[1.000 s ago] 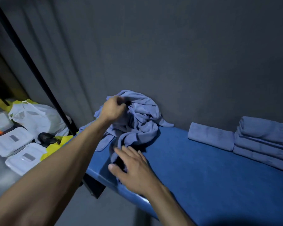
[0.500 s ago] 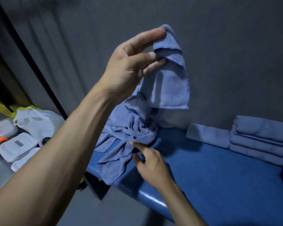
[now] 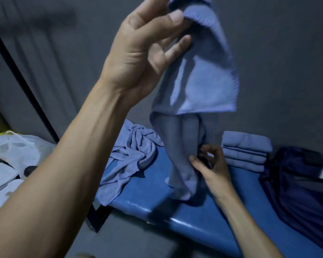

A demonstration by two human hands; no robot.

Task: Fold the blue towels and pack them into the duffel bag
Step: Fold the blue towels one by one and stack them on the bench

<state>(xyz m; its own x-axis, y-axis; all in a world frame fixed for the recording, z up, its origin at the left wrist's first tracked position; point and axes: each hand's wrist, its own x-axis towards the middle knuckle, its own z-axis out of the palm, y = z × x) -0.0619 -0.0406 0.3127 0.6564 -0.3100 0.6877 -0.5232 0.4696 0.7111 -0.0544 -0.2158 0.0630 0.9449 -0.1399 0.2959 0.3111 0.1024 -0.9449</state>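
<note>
My left hand (image 3: 145,47) is raised high and pinches the top edge of a blue towel (image 3: 199,86), which hangs down to the blue padded bench (image 3: 175,207). Lower down, my right hand (image 3: 211,168) pinches the hanging towel's lower side edge. A crumpled pile of blue towels (image 3: 132,157) lies at the bench's left end. A stack of folded blue towels (image 3: 246,151) sits against the wall at the back right. The dark navy duffel bag (image 3: 298,185) lies at the right end of the bench.
A grey wall runs behind the bench. On the floor to the left are a white plastic bag (image 3: 19,148) and white lidded containers (image 3: 0,179). A black pole (image 3: 24,84) leans along the wall on the left.
My left hand has lifted one towel clear of the pile, higher and to the right. My right hand moved right and took hold of its lower edge. The view shifted right, showing the duffel bag.
</note>
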